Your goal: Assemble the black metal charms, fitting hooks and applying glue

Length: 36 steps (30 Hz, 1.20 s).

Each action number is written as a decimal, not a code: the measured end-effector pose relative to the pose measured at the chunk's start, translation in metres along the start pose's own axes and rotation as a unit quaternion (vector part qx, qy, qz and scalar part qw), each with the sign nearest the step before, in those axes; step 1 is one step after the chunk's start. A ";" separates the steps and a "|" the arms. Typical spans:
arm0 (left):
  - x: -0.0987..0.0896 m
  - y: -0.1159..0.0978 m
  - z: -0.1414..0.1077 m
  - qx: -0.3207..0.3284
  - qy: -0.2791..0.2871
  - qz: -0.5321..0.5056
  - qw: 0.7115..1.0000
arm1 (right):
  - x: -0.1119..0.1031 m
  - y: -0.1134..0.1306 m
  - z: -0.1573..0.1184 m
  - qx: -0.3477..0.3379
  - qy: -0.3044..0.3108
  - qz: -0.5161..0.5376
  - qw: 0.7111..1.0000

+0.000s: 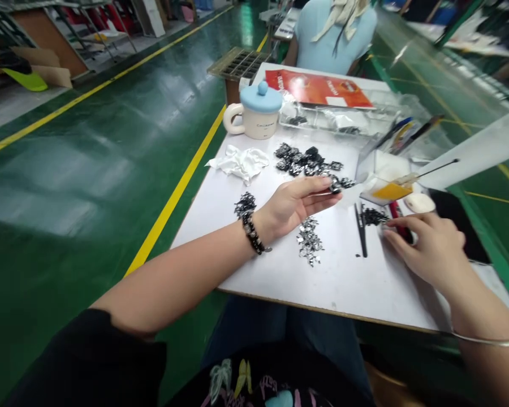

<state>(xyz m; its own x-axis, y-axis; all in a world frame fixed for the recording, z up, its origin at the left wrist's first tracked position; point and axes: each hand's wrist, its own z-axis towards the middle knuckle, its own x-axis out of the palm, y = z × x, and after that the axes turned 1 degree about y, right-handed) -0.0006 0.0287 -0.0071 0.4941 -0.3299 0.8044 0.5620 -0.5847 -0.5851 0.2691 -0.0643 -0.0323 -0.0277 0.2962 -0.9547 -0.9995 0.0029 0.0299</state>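
Note:
My left hand is raised over the middle of the table, thumb and fingers closed on a small shiny black part. Beyond it lies a heap of similar black parts. Small silvery pieces are spread below that hand, and a pile of fine dark pieces is by its wrist. At the right, my right hand has its thumb and forefinger pinched together beside a pile of tiny black pieces. What is between those fingertips is too small to tell. Black tweezers lie left of this pile.
A mug with a blue lid and crumpled white tissue stand at the left edge. Behind are a clear tray and a red-orange sheet. A holder with pens is at right. Another person sits beyond the table.

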 end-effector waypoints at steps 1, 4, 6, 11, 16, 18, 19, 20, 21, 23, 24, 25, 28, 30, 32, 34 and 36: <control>0.000 0.001 0.000 -0.003 -0.002 0.003 1.000 | 0.003 -0.004 0.000 0.002 0.005 -0.005 1.000; 0.001 0.001 -0.001 -0.016 -0.004 0.016 1.000 | 0.008 -0.008 0.003 0.003 0.025 -0.011 1.000; 0.001 0.001 -0.002 -0.024 -0.015 0.027 0.999 | 0.009 -0.008 0.007 0.006 0.035 -0.009 0.999; 0.002 0.002 -0.002 -0.035 -0.030 0.042 0.998 | 0.007 -0.011 0.018 0.016 0.048 0.001 0.999; 0.004 0.001 -0.002 -0.048 -0.047 0.042 0.997 | 0.009 -0.012 0.022 0.005 0.074 0.025 0.997; 0.005 0.001 -0.002 -0.055 -0.048 0.041 0.996 | 0.011 -0.011 0.022 -0.002 0.082 0.035 0.996; 0.005 0.001 -0.002 -0.058 -0.049 0.042 0.996 | 0.011 -0.011 0.022 -0.007 0.084 0.040 0.996; 0.005 0.001 -0.002 -0.061 -0.050 0.044 0.996 | 0.010 -0.012 0.023 -0.012 0.084 0.047 0.995; 0.005 0.001 -0.002 -0.064 -0.050 0.047 0.996 | 0.009 -0.012 0.023 -0.017 0.081 0.055 0.995; 0.005 0.001 -0.002 -0.067 -0.050 0.051 0.995 | 0.002 -0.013 0.023 -0.026 0.070 0.082 0.994; 0.005 0.000 -0.002 -0.068 -0.051 0.053 0.995 | -0.002 -0.013 0.022 -0.031 0.064 0.099 0.992; 0.006 0.000 -0.002 -0.069 -0.052 0.054 0.995 | -0.008 -0.012 0.022 -0.038 0.060 0.116 0.991; 0.006 0.000 -0.002 -0.071 -0.056 0.054 0.994 | -0.025 -0.002 0.018 -0.064 0.046 0.229 0.970; 0.007 0.001 -0.002 -0.077 -0.056 0.052 0.994 | -0.033 0.009 0.018 -0.084 0.021 0.331 0.940; 0.007 0.003 -0.003 -0.082 -0.053 0.050 0.994 | -0.039 0.023 0.020 -0.108 -0.003 0.401 0.910; 0.007 0.004 -0.003 -0.082 -0.052 0.047 0.994 | -0.043 0.036 0.026 -0.118 -0.010 0.429 0.895; 0.008 0.004 -0.003 -0.080 -0.055 0.045 0.994 | -0.046 0.049 0.032 -0.098 -0.008 0.469 0.878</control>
<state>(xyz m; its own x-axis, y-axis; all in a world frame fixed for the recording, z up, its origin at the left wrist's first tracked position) 0.0031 0.0214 -0.0027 0.6118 -0.3083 0.7284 0.4043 -0.6696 -0.6231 0.2217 -0.0471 0.0223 -0.8404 0.0940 -0.5338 -0.5206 -0.4139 0.7467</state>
